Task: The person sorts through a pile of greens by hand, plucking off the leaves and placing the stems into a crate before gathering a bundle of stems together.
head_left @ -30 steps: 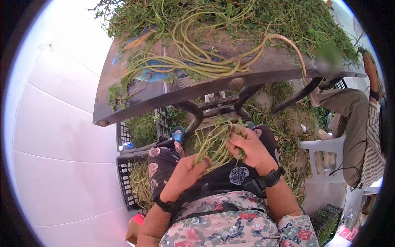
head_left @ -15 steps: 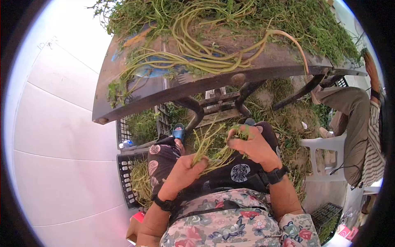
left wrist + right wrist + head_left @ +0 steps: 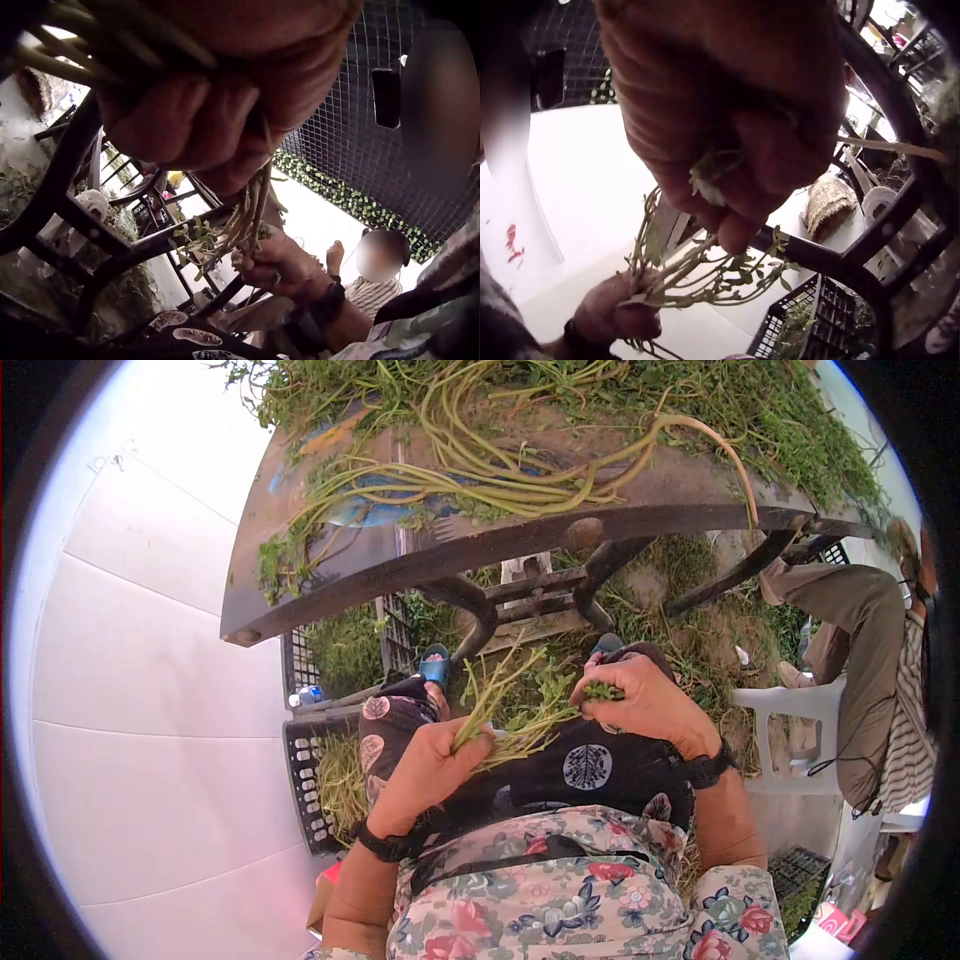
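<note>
My left hand (image 3: 430,760) grips a bunch of thin green stems (image 3: 520,735) over the lap, its fingers curled round them. The stems fan up and to the right, with small leaves toward their tips. To the right, my right hand (image 3: 655,705) holds a few leafy sprigs (image 3: 603,689) between curled fingers and thumb, close to the tips of the bunch. In the right wrist view, a bit of leaf (image 3: 712,180) shows among the fingers, with the leafy stems (image 3: 705,281) of the bunch below. The left wrist view has stems (image 3: 255,206) hanging from under the left fingers.
Ahead is a dark-edged table (image 3: 500,525) with long stems (image 3: 480,485) and a heap of greens (image 3: 720,420). A black crate (image 3: 310,790) of stems stands at the left knee. Stems litter the floor. Another person sits at the right beside a white plastic chair (image 3: 790,730).
My right hand has shifted right, away from the left hand, with the leafy sprigs. The left hand has moved slightly up and left, still gripping the bunch. The other person's arm has moved.
</note>
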Demonstrator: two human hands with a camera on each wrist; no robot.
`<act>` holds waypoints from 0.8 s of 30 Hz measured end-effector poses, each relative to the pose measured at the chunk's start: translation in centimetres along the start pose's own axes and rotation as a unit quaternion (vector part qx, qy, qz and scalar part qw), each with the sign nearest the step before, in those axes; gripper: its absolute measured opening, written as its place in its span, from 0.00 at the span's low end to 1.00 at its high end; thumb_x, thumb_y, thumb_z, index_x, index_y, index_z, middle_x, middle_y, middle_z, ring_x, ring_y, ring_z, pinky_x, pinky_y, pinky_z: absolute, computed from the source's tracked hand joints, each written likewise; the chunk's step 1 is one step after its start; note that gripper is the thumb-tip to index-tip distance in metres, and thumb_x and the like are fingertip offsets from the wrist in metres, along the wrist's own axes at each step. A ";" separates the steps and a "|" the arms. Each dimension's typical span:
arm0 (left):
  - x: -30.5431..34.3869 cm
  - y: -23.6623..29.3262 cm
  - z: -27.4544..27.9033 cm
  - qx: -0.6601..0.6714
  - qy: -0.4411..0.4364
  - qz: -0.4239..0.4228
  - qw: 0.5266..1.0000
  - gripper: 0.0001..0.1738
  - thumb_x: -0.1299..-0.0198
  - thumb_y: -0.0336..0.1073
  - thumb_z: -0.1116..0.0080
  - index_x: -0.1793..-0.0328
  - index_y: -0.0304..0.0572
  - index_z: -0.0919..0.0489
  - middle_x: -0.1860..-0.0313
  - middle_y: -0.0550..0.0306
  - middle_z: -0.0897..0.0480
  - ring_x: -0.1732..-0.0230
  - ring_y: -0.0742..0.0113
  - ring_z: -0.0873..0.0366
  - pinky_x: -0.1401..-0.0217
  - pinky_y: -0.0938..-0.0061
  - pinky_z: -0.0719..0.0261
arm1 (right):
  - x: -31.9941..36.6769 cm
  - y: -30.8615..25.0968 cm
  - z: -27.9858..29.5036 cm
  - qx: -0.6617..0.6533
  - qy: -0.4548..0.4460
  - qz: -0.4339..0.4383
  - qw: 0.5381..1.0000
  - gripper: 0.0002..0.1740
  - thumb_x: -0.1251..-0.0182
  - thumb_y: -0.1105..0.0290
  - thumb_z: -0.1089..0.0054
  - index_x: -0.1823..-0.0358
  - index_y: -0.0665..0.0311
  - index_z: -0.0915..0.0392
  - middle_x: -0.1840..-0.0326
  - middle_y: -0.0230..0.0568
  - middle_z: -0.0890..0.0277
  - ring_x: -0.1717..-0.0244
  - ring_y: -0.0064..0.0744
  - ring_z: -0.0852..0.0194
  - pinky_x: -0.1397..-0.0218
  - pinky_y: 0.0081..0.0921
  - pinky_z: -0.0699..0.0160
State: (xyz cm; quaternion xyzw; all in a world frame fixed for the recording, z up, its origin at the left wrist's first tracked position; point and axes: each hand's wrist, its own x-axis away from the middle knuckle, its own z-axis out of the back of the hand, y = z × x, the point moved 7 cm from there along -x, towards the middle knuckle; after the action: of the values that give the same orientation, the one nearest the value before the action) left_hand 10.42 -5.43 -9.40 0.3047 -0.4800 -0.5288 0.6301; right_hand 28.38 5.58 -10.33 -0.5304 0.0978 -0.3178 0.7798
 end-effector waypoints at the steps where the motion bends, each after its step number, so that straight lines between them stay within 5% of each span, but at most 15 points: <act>1: 0.0 -0.1 -0.1 -0.003 0.000 0.006 1.000 0.11 0.39 0.36 0.49 0.63 0.34 0.24 0.82 0.61 0.31 0.77 0.78 0.36 0.74 0.78 0.34 | 0.0 -0.1 -0.1 0.030 0.010 0.027 0.999 0.15 0.48 0.68 0.41 0.59 0.66 0.23 0.69 0.51 0.22 0.71 0.39 0.21 0.67 0.28 0.26; 4: -0.1 -0.2 -0.5 -0.020 0.012 -0.014 1.000 0.11 0.39 0.36 0.48 0.64 0.34 0.24 0.80 0.64 0.30 0.77 0.79 0.36 0.74 0.80 0.35 | 0.1 -1.6 -0.2 0.205 0.157 0.228 0.939 0.09 0.47 0.76 0.44 0.63 0.66 0.23 0.81 0.36 0.30 0.80 0.20 0.28 0.77 0.19 0.32; 5: -0.1 -0.2 -0.8 -0.028 0.018 -0.027 0.999 0.11 0.38 0.37 0.47 0.64 0.34 0.23 0.80 0.66 0.30 0.77 0.80 0.36 0.74 0.81 0.36 | -0.2 -0.9 0.0 0.173 0.169 0.180 0.953 0.09 0.47 0.75 0.44 0.63 0.66 0.23 0.82 0.36 0.30 0.81 0.19 0.29 0.78 0.18 0.33; 8: -0.3 -0.1 -1.8 -0.037 0.010 -0.006 0.999 0.11 0.41 0.36 0.49 0.63 0.33 0.25 0.79 0.45 0.27 0.78 0.60 0.29 0.71 0.70 0.30 | -0.9 0.2 0.5 0.080 0.205 0.045 0.975 0.10 0.48 0.72 0.43 0.63 0.66 0.22 0.81 0.39 0.28 0.81 0.24 0.30 0.76 0.21 0.33; 10: -0.6 0.8 -1.5 -0.059 0.041 -0.028 0.997 0.11 0.41 0.36 0.49 0.64 0.33 0.25 0.77 0.43 0.26 0.75 0.51 0.27 0.70 0.67 0.30 | -1.0 1.5 1.0 0.025 0.232 -0.037 0.972 0.12 0.49 0.70 0.43 0.63 0.68 0.22 0.78 0.45 0.24 0.78 0.37 0.26 0.71 0.28 0.30; 13: -0.9 1.1 -1.6 -0.059 0.048 -0.026 0.997 0.11 0.42 0.36 0.48 0.64 0.34 0.25 0.76 0.40 0.25 0.70 0.42 0.25 0.69 0.64 0.29 | -1.0 3.6 0.7 -0.131 0.248 -0.100 0.955 0.11 0.48 0.71 0.44 0.64 0.66 0.21 0.82 0.33 0.28 0.82 0.18 0.36 0.78 0.22 0.37; 14: -1.0 1.1 -1.8 -0.053 0.045 -0.020 0.997 0.11 0.42 0.37 0.48 0.64 0.34 0.25 0.75 0.39 0.24 0.69 0.41 0.25 0.69 0.63 0.29 | -1.1 3.8 0.7 -0.103 0.258 -0.078 0.957 0.10 0.46 0.71 0.46 0.63 0.65 0.21 0.83 0.25 0.32 0.81 0.10 0.44 0.81 0.17 0.43; 17: -1.5 1.2 -2.1 -0.082 0.072 -0.075 0.991 0.11 0.40 0.36 0.48 0.65 0.33 0.26 0.81 0.54 0.28 0.79 0.67 0.32 0.72 0.74 0.32 | -1.2 4.4 0.9 -0.163 0.262 -0.072 0.948 0.08 0.43 0.75 0.47 0.64 0.68 0.22 0.77 0.32 0.24 0.76 0.12 0.31 0.75 0.14 0.34; 20: -1.8 1.1 -2.3 -0.088 0.090 -0.075 0.989 0.11 0.40 0.36 0.49 0.63 0.33 0.25 0.79 0.48 0.25 0.78 0.61 0.29 0.71 0.72 0.30 | -1.4 4.8 0.9 -0.116 0.295 -0.044 0.948 0.10 0.45 0.73 0.46 0.61 0.66 0.22 0.83 0.26 0.31 0.83 0.10 0.43 0.82 0.17 0.42; 23: -2.0 1.2 -2.3 -0.111 0.096 -0.085 0.985 0.11 0.43 0.37 0.47 0.66 0.33 0.25 0.77 0.39 0.25 0.70 0.39 0.26 0.69 0.60 0.30 | -1.5 5.2 1.1 -0.169 0.319 -0.059 0.931 0.10 0.44 0.73 0.46 0.62 0.66 0.22 0.80 0.27 0.29 0.81 0.10 0.41 0.79 0.16 0.39; 24: -2.1 1.4 -2.2 -0.105 0.093 -0.088 0.986 0.11 0.42 0.36 0.48 0.64 0.33 0.25 0.77 0.40 0.25 0.72 0.45 0.26 0.69 0.63 0.30 | -1.7 5.3 1.0 -0.228 0.319 -0.051 0.919 0.09 0.44 0.74 0.46 0.62 0.66 0.22 0.79 0.28 0.28 0.80 0.10 0.40 0.78 0.16 0.39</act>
State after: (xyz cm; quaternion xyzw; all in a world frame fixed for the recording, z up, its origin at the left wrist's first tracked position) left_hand 13.05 -3.35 -9.48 0.3258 -0.3323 -0.5995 0.6512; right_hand 29.65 8.57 -14.93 -0.5685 0.3835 -0.4788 0.5482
